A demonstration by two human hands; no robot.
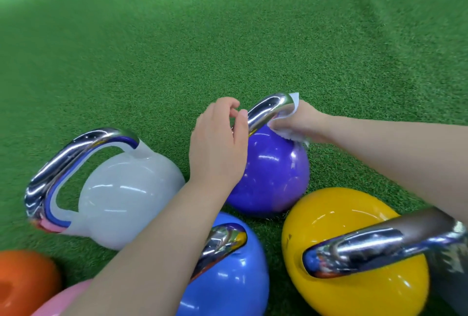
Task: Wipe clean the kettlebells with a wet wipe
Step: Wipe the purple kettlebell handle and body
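Note:
A purple kettlebell (pixel 274 176) with a chrome handle (pixel 268 109) stands on the green turf in the middle. My right hand (pixel 301 123) grips a white wet wipe (pixel 288 113) and presses it against the right leg of that handle, where it meets the ball. My left hand (pixel 219 143) hovers at the left leg of the handle, fingers loosely curved, thumb touching the chrome; it holds nothing. My left forearm crosses over a blue kettlebell (pixel 228 277).
A white kettlebell (pixel 126 196) stands to the left. A yellow one (pixel 349 239) sits at the lower right, an orange one (pixel 22 282) and a pink one (pixel 63 300) at the lower left. Green turf (pixel 228 37) stretches beyond.

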